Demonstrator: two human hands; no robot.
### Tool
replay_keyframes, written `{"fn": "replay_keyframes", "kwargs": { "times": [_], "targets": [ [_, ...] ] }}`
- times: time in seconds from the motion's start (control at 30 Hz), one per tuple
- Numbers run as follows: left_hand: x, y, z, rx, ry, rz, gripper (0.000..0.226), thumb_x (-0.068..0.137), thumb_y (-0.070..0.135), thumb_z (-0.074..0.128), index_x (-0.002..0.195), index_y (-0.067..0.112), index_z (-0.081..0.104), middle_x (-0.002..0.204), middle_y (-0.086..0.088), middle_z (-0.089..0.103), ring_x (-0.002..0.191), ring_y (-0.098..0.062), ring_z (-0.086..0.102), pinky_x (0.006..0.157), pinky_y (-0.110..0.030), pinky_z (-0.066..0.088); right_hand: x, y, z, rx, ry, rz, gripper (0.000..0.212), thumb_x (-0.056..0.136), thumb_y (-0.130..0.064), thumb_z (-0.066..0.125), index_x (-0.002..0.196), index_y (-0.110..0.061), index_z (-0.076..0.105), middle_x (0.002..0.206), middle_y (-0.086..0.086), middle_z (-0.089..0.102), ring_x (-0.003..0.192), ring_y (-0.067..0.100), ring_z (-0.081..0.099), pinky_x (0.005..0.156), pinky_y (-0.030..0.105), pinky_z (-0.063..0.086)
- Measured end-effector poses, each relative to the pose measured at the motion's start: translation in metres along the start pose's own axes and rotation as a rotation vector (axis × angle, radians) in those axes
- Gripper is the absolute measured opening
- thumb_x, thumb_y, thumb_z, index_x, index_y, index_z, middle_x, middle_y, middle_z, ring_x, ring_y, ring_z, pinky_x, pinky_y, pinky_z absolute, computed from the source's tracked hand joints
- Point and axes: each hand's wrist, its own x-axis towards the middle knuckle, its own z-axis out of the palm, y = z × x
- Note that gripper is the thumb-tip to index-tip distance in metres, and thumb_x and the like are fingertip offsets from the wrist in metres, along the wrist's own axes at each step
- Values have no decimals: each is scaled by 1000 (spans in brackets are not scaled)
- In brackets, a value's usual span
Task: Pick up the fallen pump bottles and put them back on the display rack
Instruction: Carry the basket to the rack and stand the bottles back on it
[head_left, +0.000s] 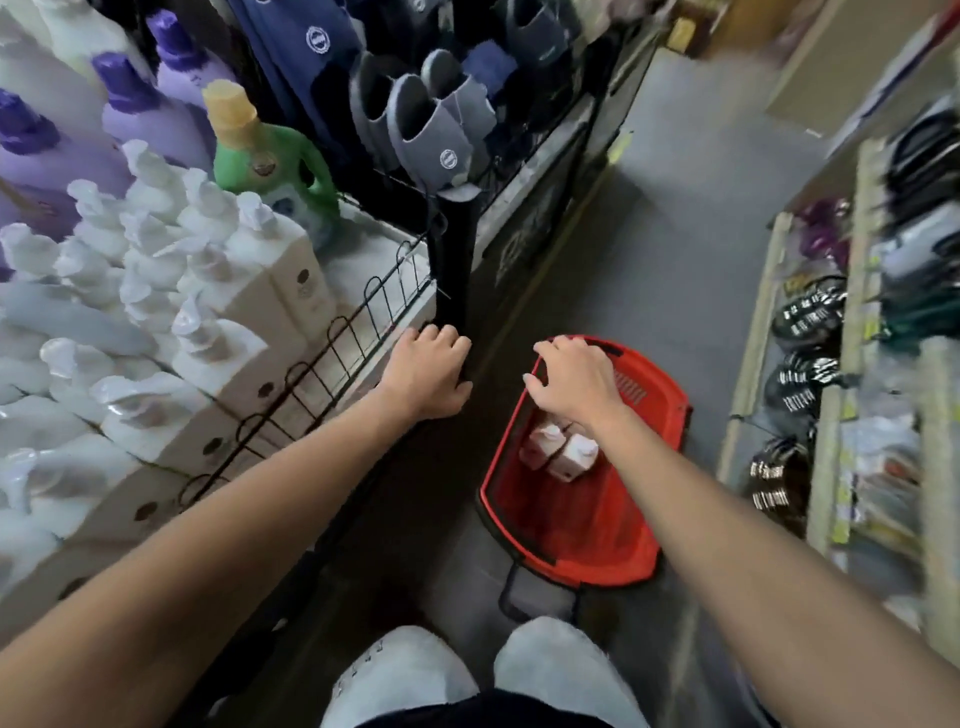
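Two white pump bottles lie in a red shopping basket on the floor. My right hand hovers over the basket's far end, above the bottles, fingers spread and holding nothing. My left hand rests curled on the black corner post of the display rack. Several white pump bottles stand in rows on the rack shelf behind a low black wire fence.
Purple-capped bottles and a green jug stand farther back on the rack. Grey slippers hang beyond the post. A shelf of packaged goods lines the right side of the narrow grey aisle. My knees show at the bottom.
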Motion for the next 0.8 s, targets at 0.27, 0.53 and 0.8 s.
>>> {"fn": "replay_keyframes", "kwargs": {
  "times": [0.27,0.53,0.8],
  "targets": [
    [66,103,19,-32,-105,48,52,88,46,49,127,11,51,124,-7,56,115,-29,53,90,-37,39,-10,114,18,-23,-84,88,45,89,-43,50,122,-14,57,120,10,60,116,32,52,91,41,42],
    [138,197,60,-127,-265,-82,52,89,46,50,128,12,48,127,-8,55,117,-29,52,93,-39,40,9,220,57,40,-198,59,39,88,-36,48,118,-14,59,119,11,60,116,33,52,91,41,41],
    [194,245,148,-326,-389,-271,64,88,45,54,138,10,37,131,-10,52,121,-33,52,95,-43,41,36,274,152,163,-352,100,47,90,-41,48,130,-17,53,128,10,56,117,33,51,92,41,41]
  ]
}}
